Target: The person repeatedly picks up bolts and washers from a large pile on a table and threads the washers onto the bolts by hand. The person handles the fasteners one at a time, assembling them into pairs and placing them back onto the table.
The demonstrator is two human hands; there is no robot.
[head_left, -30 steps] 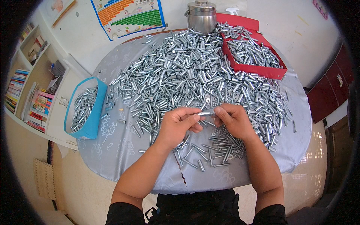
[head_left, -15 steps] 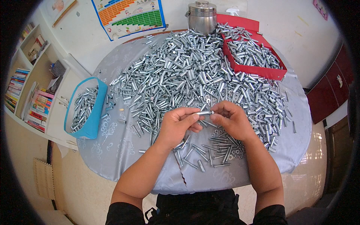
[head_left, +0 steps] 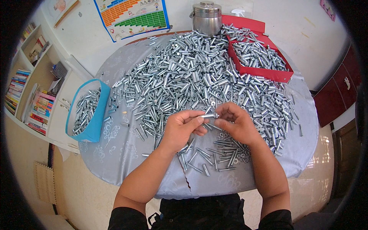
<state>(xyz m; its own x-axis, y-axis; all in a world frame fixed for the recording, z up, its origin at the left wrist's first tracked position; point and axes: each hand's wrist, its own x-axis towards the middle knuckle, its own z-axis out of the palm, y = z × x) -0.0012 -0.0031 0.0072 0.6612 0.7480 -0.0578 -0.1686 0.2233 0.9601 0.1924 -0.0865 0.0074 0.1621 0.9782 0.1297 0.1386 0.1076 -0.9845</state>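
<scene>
My left hand (head_left: 179, 128) pinches a silver expansion bolt (head_left: 208, 115) between thumb and fingers. The bolt lies almost level, its metal sleeve toward the left and its narrower end toward the right. Close to that right end is my right hand (head_left: 238, 122), fingers curled and thumb apart from the forefinger. Whether a fingertip still touches the bolt is hard to see. Beyond both hands spreads a large heap of metal sleeves and bolts (head_left: 191, 73). Several loose long bolts (head_left: 226, 153) and small washers (head_left: 242, 155) lie nearer me, between my forearms.
A blue fabric bin (head_left: 100, 115) holding metal parts stands at the left of the cloth-covered table (head_left: 126, 161). At the back right sits a red box (head_left: 264, 71) full of parts, beside a steel lidded pot (head_left: 207, 21). A bookshelf (head_left: 57, 90) stands left of the table.
My right thumb and fingers have parted and drawn slightly off the bolt's right end, which now shows more. My left hand keeps its hold in the same place.
</scene>
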